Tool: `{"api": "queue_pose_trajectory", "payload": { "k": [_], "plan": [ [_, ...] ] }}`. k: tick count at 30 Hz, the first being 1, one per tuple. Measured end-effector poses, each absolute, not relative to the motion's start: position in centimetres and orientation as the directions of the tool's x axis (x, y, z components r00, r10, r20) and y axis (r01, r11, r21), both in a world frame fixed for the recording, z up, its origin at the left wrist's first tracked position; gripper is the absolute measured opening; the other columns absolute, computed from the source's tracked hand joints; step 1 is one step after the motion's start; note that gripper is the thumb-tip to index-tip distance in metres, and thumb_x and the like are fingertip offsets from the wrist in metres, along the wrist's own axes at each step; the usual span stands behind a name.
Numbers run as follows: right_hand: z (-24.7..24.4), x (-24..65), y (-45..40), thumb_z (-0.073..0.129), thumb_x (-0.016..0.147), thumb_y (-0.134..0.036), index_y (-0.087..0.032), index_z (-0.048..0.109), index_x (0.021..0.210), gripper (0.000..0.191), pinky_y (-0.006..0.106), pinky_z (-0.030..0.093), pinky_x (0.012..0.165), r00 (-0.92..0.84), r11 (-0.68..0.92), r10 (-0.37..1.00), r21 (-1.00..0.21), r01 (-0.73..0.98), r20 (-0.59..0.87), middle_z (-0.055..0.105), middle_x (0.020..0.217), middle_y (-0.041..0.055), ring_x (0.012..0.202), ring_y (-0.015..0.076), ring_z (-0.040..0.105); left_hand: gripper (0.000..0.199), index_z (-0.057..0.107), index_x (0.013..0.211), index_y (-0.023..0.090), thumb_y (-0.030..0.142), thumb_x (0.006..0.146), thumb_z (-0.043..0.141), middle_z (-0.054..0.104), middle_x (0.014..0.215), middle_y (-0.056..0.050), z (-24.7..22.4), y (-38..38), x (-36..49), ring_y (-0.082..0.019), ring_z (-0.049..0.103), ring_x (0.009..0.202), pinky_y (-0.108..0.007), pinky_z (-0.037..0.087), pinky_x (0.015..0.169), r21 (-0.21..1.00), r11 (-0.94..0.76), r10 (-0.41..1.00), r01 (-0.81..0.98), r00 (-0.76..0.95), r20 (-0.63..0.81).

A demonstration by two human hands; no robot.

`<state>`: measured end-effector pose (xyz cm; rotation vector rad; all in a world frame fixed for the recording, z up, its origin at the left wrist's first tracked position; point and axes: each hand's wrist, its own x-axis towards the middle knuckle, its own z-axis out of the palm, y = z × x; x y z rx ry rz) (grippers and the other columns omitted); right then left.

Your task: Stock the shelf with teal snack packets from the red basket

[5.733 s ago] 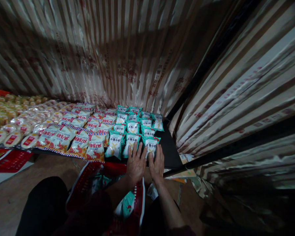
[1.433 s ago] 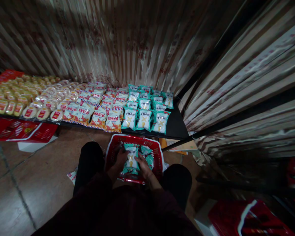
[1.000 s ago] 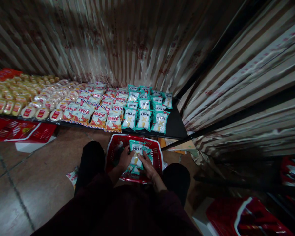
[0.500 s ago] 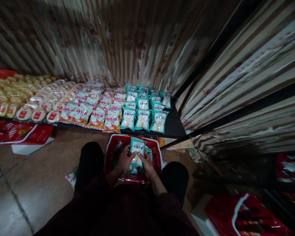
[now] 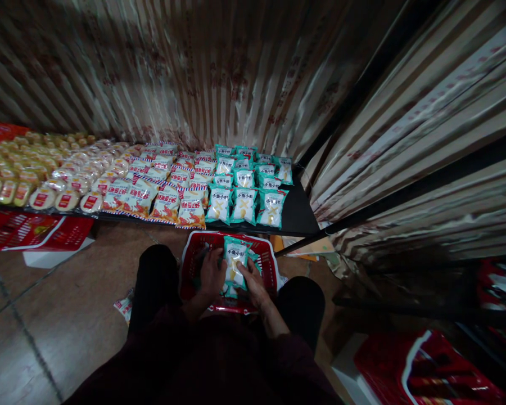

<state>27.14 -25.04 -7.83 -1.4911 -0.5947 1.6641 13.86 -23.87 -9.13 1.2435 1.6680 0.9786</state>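
A teal and white snack bag (image 5: pixel 235 260) with a clear lower window is held over a red plastic basket (image 5: pixel 186 281) between my knees. My right hand (image 5: pixel 254 283) grips it from the right, thumb on its front. At the bag's left edge, my left hand (image 5: pixel 213 274) has its fingers apart and pointing forward; whether it still touches the bag is hard to tell. More teal bags lie in the basket, partly hidden under the held one.
A low black shelf (image 5: pixel 300 209) carries rows of teal bags (image 5: pixel 244 206), orange and white snack bags (image 5: pixel 191 211) and round wrapped cakes (image 5: pixel 66 199). A black post (image 5: pixel 362 205) slants at right. Another red basket (image 5: pixel 438 365) stands lower right. One bag (image 5: pixel 124 305) lies on the floor.
My left thumb has come off the front of the bag and that hand has shifted slightly left. My right hand keeps its hold, and the bag stays nearly in place.
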Motion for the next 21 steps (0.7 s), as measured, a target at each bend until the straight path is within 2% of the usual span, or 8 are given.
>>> {"api": "queue_pose_trajectory", "payload": {
  "k": [3, 5, 8, 11, 14, 21],
  "plan": [
    [-8.0, 27.1, -25.0, 0.068, 0.071, -0.051, -0.029, 0.05, 0.124, 0.061, 0.033, 0.056, 0.067, 0.076, -0.494, 0.852, -0.843, -0.212, -0.518, 0.07, 0.106, 0.0025, 0.086, 0.0221, 0.067, 0.033, 0.061, 0.112, 0.016, 0.02, 0.083, 0.045, 0.059, 0.115, -0.011, -7.9, -24.5, 14.5, -0.022, 0.052, 0.115, -0.037, 0.037, 0.106, 0.855, 0.025, 0.999, 0.519, -0.052, 0.002],
    [-8.0, 27.1, -25.0, 0.067, 0.072, -0.051, -0.029, 0.05, 0.127, 0.062, 0.034, 0.055, 0.077, 0.111, -0.438, 0.881, -0.882, -0.172, -0.459, 0.069, 0.11, 0.0021, 0.095, 0.0225, 0.066, 0.036, 0.059, 0.115, 0.014, 0.022, 0.084, 0.045, 0.058, 0.12, -0.013, -7.5, -24.7, 15.0, -0.023, 0.05, 0.117, -0.037, 0.036, 0.107, 0.843, 0.011, 1.0, 0.538, -0.01, -0.007],
    [-7.8, 27.2, -25.0, 0.065, 0.073, -0.053, -0.028, 0.05, 0.13, 0.063, 0.034, 0.049, 0.094, 0.145, -0.398, 0.899, -0.909, -0.12, -0.413, 0.065, 0.12, 0.0021, 0.111, 0.023, 0.06, 0.042, 0.054, 0.123, 0.013, 0.025, 0.083, 0.046, 0.055, 0.126, -0.014, -7.6, -24.9, 15.6, -0.024, 0.048, 0.121, -0.038, 0.034, 0.108, 0.863, 0.077, 0.996, 0.5, 0.002, -0.09],
    [-7.9, 27.6, -25.2, 0.062, 0.075, -0.057, -0.027, 0.055, 0.128, 0.061, 0.037, 0.041, 0.104, 0.198, -0.377, 0.904, -0.925, -0.046, -0.378, 0.06, 0.13, 0.0025, 0.122, 0.0242, 0.052, 0.047, 0.05, 0.127, 0.014, 0.029, 0.082, 0.052, 0.053, 0.131, -0.014, -7.8, -24.9, 15.6, -0.025, 0.047, 0.124, -0.038, 0.033, 0.108, 0.911, 0.193, 0.979, 0.365, -0.009, -0.203],
    [-8.2, 27.9, -25.5, 0.058, 0.077, -0.06, -0.026, 0.06, 0.124, 0.059, 0.041, 0.032, 0.111, 0.207, -0.289, 0.936, -0.957, -0.005, -0.284, 0.056, 0.134, 0.0031, 0.128, 0.025, 0.046, 0.054, 0.05, 0.126, 0.014, 0.034, 0.077, 0.062, 0.055, 0.13, -0.013, -7.6, -24.8, 15.5, -0.025, 0.05, 0.121, -0.037, 0.035, 0.105, 0.942, 0.304, 0.952, 0.145, -0.019, -0.305],
    [-8.2, 27.7, -26.0, 0.05, 0.084, -0.059, -0.023, 0.064, 0.119, 0.052, 0.043, 0.035, 0.107, 0.21, -0.102, 0.974, -0.99, 0.093, -0.081, 0.06, 0.129, 0.0075, 0.122, 0.0248, 0.052, 0.059, 0.055, 0.118, 0.015, 0.035, 0.066, 0.075, 0.065, 0.11, -0.01, -7.1, -24.2, 15.4, -0.025, 0.06, 0.101, -0.037, 0.045, 0.093, 0.908, 0.391, 0.92, -0.147, 0.063, -0.386]
  ]
}}
